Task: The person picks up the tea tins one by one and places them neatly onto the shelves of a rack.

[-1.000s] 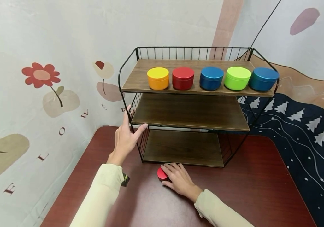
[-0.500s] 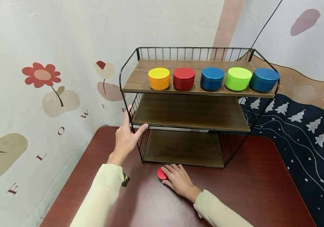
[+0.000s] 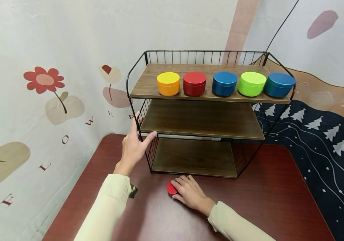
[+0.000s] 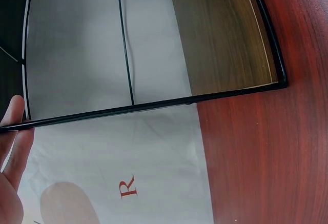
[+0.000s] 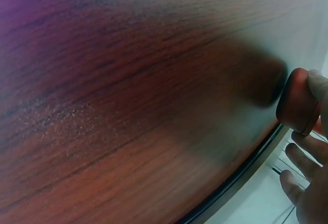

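In the head view my left hand (image 3: 132, 147) grips the left side frame of a three-tier shelf rack (image 3: 202, 115), thumb at the front and fingers behind. The left wrist view shows the fingers (image 4: 21, 155) at the black metal bar (image 4: 148, 107). Low in front of the rack, my right hand (image 3: 190, 192) holds a small round red tin (image 3: 171, 189), fingers over its lid and thumb on the near side. The hand hides part of this tin. In the right wrist view the red tin (image 5: 297, 101) appears at the right edge, pinched by the fingers.
Along the top shelf's front edge stand a yellow tin (image 3: 168, 84), a red tin (image 3: 194, 84), a blue tin (image 3: 224, 84), a green tin (image 3: 252, 84) and another blue tin (image 3: 279, 85). The rack stands on a reddish-brown table (image 3: 268, 204), with a printed cloth (image 3: 69, 40) behind.
My right hand and the red tin it holds have shifted slightly toward me, away from the rack. The left hand stays at the same spot on the frame.
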{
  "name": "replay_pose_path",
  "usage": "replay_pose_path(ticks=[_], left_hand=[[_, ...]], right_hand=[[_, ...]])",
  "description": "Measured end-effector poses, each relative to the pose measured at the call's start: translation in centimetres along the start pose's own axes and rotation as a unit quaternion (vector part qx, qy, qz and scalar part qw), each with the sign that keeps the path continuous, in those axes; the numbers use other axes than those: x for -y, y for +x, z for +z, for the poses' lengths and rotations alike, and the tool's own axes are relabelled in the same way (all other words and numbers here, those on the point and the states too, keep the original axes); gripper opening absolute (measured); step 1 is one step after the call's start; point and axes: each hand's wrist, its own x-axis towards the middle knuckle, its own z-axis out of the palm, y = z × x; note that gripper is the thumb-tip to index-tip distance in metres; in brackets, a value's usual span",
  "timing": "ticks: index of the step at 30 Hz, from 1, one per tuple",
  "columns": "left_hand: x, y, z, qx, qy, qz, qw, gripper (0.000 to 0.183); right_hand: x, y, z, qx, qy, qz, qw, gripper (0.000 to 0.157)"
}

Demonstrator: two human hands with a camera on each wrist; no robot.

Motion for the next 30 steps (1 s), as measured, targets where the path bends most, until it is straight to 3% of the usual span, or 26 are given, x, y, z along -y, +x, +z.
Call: replay_pose_path(ticks=[7, 19, 30], left_hand=[[-0.1, 0.0, -0.1, 0.002, 0.002, -0.006, 1.0, 0.087], [-0.1, 0.0, 0.0, 0.002, 0.003, -0.011, 0.9999, 0.086], [-0.2, -0.1, -0.3, 0.004, 0.007, -0.014, 0.9999, 0.087]], right_hand=[[0.3, 0.1, -1.2, 0.005, -0.012, -0.015, 1.0, 0.054], [0.5, 0.8, -3.8, -0.073, -0.021, -0.084, 0.994, 0.054], [1.0, 1.4, -7.2, -0.098, -0.05, -0.136, 0.984, 0.053]])
